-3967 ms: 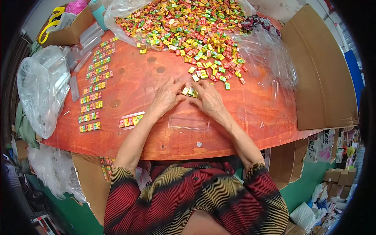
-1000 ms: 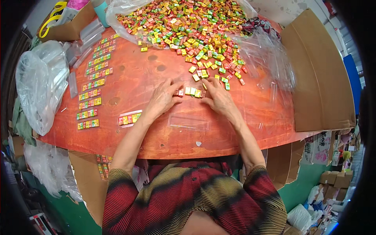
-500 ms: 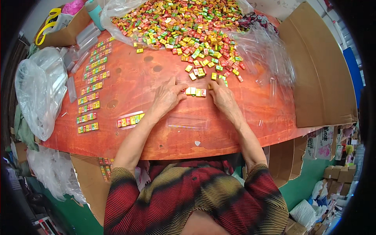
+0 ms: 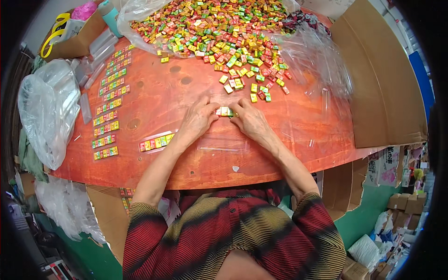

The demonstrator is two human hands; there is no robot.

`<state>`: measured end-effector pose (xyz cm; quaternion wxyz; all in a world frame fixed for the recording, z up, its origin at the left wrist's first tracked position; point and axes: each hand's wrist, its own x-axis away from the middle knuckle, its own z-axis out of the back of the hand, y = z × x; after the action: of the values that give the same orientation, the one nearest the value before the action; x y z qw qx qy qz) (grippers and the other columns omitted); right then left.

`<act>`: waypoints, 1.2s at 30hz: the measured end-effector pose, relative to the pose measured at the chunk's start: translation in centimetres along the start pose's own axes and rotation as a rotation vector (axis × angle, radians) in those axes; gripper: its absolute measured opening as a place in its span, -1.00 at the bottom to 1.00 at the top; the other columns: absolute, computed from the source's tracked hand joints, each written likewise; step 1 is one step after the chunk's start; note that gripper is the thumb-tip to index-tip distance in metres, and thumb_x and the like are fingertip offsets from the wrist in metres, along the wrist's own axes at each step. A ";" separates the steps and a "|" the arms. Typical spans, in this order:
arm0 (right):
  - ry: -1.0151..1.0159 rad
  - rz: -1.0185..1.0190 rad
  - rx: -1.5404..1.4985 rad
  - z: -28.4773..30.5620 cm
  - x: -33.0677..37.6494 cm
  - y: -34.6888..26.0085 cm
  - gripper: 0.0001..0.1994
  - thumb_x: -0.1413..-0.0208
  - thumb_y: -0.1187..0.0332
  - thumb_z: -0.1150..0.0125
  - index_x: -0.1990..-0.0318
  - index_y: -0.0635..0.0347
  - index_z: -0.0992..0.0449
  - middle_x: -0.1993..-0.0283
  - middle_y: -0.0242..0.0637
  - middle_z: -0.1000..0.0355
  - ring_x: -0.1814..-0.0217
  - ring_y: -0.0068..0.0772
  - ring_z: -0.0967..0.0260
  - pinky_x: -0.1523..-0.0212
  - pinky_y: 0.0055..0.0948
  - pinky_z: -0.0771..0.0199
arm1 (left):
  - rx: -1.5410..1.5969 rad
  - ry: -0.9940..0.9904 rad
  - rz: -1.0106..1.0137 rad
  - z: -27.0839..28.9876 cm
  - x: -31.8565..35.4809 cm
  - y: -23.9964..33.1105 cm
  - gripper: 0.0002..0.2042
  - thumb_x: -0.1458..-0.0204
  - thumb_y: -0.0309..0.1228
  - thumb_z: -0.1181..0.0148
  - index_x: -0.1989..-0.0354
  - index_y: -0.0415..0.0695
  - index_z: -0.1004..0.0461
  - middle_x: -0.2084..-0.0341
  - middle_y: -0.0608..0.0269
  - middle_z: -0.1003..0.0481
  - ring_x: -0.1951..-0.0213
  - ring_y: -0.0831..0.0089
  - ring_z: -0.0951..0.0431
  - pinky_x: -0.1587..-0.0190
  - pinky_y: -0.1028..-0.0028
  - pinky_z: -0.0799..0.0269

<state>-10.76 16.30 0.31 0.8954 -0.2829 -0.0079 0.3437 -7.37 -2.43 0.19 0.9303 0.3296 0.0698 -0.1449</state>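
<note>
At the far left a bulging clear plastic bag point(image 4: 46, 112) hangs over the edge of the orange desk point(image 4: 186, 88). Beside it a column of filled candy strips point(image 4: 108, 107) runs down the desk, and one more filled strip point(image 4: 156, 143) lies near the left forearm. The left hand point(image 4: 198, 120) and right hand point(image 4: 252, 122) meet at mid-desk, fingertips pinching a short row of small candies point(image 4: 225, 111) between them, pressed against the desk. Above lies a big heap of loose coloured candies point(image 4: 210, 23) on clear plastic. A cardboard sheet point(image 4: 378, 79) stands at right.
</note>
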 end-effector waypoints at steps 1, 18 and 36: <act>0.000 0.000 0.016 0.1 0.0 0.0 -0.66 0.16 0.45 -0.20 0.16 0.17 -0.31 0.29 -0.09 -0.25 0.25 -0.01 -0.30 0.33 -0.18 -0.35 | -0.013 0.030 -0.004 0.0 0.0 0.2 -0.67 0.22 -0.51 -0.22 0.19 -0.14 -0.43 0.43 0.11 -0.31 0.34 0.15 -0.38 0.28 0.28 -0.31; 0.003 0.004 -0.023 -0.3 8.8 -4.3 -0.61 0.09 0.40 -0.13 0.05 0.24 -0.31 0.12 -0.09 -0.29 0.13 -0.06 -0.30 0.21 -0.21 -0.34 | -0.136 0.092 0.111 -1.6 9.5 5.2 -0.66 0.14 -0.46 -0.14 0.12 -0.24 -0.36 0.31 0.04 -0.34 0.29 0.12 -0.39 0.27 0.27 -0.32; 0.013 0.006 0.024 1.2 6.8 -4.5 -0.67 0.11 0.45 -0.15 0.10 0.20 -0.38 0.10 -0.20 -0.31 0.08 -0.16 -0.22 0.06 -0.23 -0.18 | 0.111 0.299 0.166 0.1 8.3 4.0 -0.78 0.09 -0.62 -0.06 0.22 -0.27 -0.42 0.47 0.07 -0.45 0.39 0.22 -0.48 0.32 0.42 -0.38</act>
<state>-3.08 18.41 2.34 0.8977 -0.2745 0.0027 0.3447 1.71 -1.39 0.79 0.8987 0.4031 0.1717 -0.0204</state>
